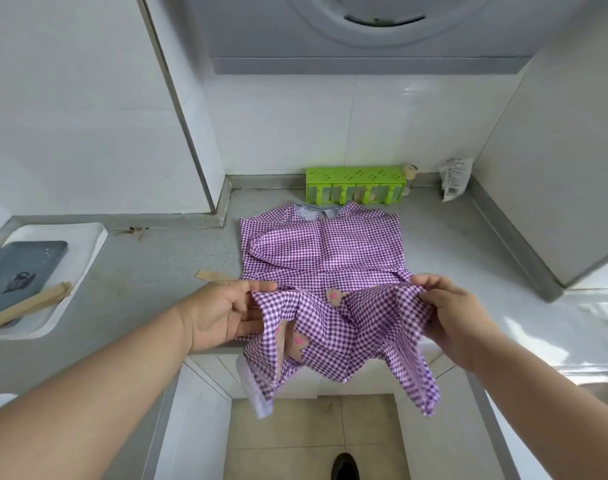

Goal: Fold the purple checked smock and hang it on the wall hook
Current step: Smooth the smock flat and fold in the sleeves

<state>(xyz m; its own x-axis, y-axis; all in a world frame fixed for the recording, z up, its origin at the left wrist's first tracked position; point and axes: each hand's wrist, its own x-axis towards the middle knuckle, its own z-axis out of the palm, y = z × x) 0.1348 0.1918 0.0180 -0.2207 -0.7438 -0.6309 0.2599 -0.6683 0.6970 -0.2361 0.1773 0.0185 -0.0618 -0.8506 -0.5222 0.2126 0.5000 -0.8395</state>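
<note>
Head view: a green rack (356, 185) stands just behind the smock's collar; a packet (455, 179) leans at the back right, and a white tray (88, 251) sits far left. The smock (325, 251) lies on the counter (178, 265), collar away, long axis toward the person, hem off the edge. Left hand (223, 315) and right hand (449, 313) each pinch the hem.

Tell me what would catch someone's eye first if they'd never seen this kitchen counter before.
The purple checked smock draws the eye first, spread on the middle of the grey counter, its lower edge lifted by the left hand and right hand. Behind its collar, a bright green rack stands against the back wall.
</note>
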